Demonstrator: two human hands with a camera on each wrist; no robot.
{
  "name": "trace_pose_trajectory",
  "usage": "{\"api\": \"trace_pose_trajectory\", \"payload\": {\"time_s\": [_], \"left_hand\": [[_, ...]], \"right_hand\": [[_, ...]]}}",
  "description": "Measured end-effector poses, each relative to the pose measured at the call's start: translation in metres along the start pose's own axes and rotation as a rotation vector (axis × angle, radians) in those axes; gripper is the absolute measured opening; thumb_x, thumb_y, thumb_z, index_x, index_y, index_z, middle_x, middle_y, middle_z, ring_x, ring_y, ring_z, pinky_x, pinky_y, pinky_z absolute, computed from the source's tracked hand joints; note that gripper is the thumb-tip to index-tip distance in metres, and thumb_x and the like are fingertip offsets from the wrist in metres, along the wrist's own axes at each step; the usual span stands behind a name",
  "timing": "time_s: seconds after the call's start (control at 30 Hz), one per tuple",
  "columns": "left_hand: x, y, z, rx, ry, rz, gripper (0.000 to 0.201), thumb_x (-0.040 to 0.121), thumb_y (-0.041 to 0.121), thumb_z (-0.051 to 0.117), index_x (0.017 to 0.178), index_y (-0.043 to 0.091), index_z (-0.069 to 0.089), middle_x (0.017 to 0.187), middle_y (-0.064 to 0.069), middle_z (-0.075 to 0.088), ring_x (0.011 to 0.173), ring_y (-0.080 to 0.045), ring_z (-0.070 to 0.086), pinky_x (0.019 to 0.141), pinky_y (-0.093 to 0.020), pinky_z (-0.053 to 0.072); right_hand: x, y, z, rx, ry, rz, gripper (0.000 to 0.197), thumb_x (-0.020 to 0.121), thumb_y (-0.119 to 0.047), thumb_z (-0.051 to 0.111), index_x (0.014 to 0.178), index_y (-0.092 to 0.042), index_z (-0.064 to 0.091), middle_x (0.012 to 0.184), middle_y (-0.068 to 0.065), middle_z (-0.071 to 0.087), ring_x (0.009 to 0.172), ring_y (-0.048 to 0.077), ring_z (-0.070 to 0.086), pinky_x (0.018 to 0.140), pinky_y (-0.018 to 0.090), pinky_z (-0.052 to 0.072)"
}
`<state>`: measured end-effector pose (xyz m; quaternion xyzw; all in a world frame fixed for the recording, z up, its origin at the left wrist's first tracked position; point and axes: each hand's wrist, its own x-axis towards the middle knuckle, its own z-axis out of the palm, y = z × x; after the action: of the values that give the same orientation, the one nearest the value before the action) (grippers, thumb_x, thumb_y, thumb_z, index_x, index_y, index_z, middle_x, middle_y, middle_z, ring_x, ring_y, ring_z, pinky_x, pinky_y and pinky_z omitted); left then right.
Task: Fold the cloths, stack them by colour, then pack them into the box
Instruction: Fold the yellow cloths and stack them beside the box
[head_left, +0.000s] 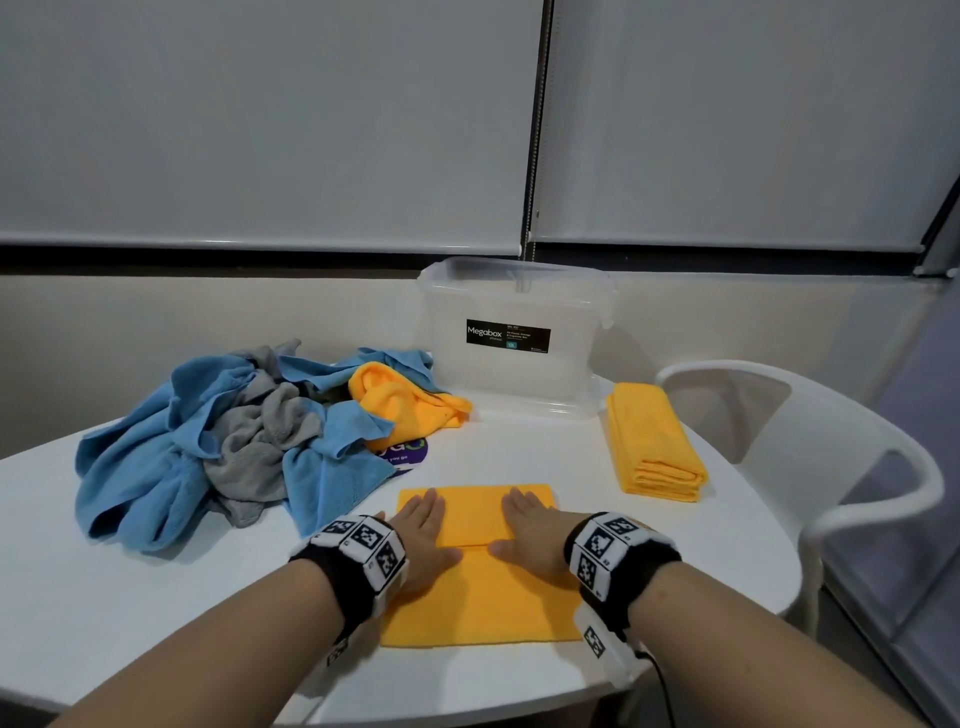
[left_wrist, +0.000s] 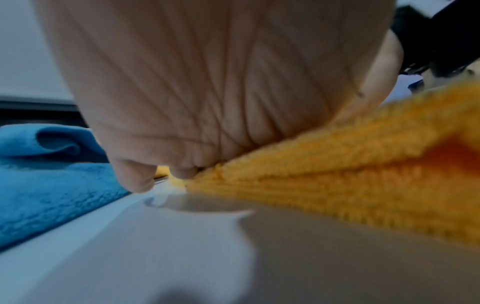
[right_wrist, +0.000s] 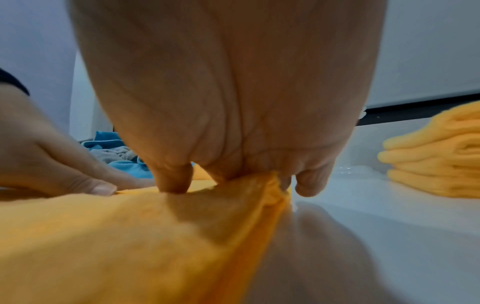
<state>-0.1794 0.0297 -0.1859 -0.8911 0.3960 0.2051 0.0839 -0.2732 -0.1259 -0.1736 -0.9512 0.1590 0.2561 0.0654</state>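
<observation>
An orange cloth (head_left: 480, 597) lies flat on the white table (head_left: 156, 597) in front of me, its far part folded over toward me. My left hand (head_left: 423, 525) presses flat on the cloth's left side and my right hand (head_left: 527, 522) presses flat on its right side, fingers straight. The left wrist view shows the palm (left_wrist: 207, 82) on the orange cloth (left_wrist: 350, 174); the right wrist view shows the palm (right_wrist: 233, 92) on the cloth (right_wrist: 130, 246). A stack of folded orange cloths (head_left: 657, 441) sits to the right. A clear plastic box (head_left: 511, 338) stands open at the back.
A heap of unfolded blue cloths (head_left: 156, 457), grey cloths (head_left: 260, 431) and one orange cloth (head_left: 405, 402) lies at the left, partly over a purple sticker (head_left: 408, 454). A white chair (head_left: 831, 441) stands at the right. Wall and blinds are behind the box.
</observation>
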Motion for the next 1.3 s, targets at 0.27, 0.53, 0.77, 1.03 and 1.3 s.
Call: {"api": "trace_pose_trajectory", "payload": {"time_s": [0.27, 0.53, 0.77, 1.03, 1.3], "left_hand": [[0.009, -0.020, 0.007, -0.023, 0.010, 0.022, 0.078, 0.099, 0.056, 0.023, 0.151, 0.011, -0.015, 0.157, -0.003, -0.022, 0.148, -0.017, -0.010, 0.120, -0.040, 0.009], [-0.014, -0.021, -0.015, -0.012, -0.002, 0.089, 0.083, 0.097, 0.059, 0.024, 0.151, 0.010, -0.015, 0.158, -0.004, -0.021, 0.148, -0.017, -0.006, 0.121, -0.039, 0.008], [-0.077, -0.022, 0.003, 0.167, -0.051, 0.336, 0.108, 0.071, 0.082, 0.013, 0.149, 0.016, -0.020, 0.155, 0.003, -0.028, 0.146, -0.010, -0.014, 0.119, -0.036, -0.005], [-0.074, -0.025, 0.024, 0.188, -0.023, 0.272, 0.098, 0.073, 0.075, -0.011, 0.152, 0.015, -0.013, 0.158, 0.000, -0.019, 0.148, -0.013, -0.009, 0.119, -0.038, -0.001], [-0.084, -0.037, 0.009, -0.194, 0.003, 0.296, 0.048, 0.100, 0.033, 0.037, 0.147, 0.030, 0.033, 0.155, 0.015, 0.026, 0.139, -0.006, 0.031, 0.115, -0.024, 0.022]], "right_hand": [[-0.011, 0.026, -0.006, 0.111, -0.022, 0.006, 0.066, 0.104, -0.041, 0.021, 0.152, -0.007, -0.009, 0.159, 0.008, -0.016, 0.148, 0.025, -0.006, 0.119, 0.042, 0.009], [-0.019, 0.029, -0.010, 0.065, 0.029, -0.025, 0.068, 0.103, -0.045, 0.024, 0.152, -0.010, -0.007, 0.160, 0.005, -0.015, 0.148, 0.025, -0.005, 0.119, 0.045, 0.011], [-0.079, 0.028, 0.027, -0.095, 0.160, -0.300, 0.104, 0.067, -0.073, -0.002, 0.152, -0.014, -0.007, 0.158, 0.001, -0.019, 0.146, 0.014, -0.015, 0.114, 0.029, -0.009], [-0.078, 0.040, 0.050, -0.066, 0.149, -0.300, 0.063, 0.103, -0.033, 0.031, 0.153, -0.014, -0.003, 0.160, 0.002, -0.009, 0.148, 0.013, -0.005, 0.120, 0.026, 0.003], [-0.095, 0.044, 0.033, 0.378, 0.232, -0.274, 0.021, 0.091, -0.020, 0.042, 0.086, -0.029, 0.059, 0.089, -0.002, 0.060, 0.083, 0.016, 0.054, 0.075, 0.027, 0.042]]}}
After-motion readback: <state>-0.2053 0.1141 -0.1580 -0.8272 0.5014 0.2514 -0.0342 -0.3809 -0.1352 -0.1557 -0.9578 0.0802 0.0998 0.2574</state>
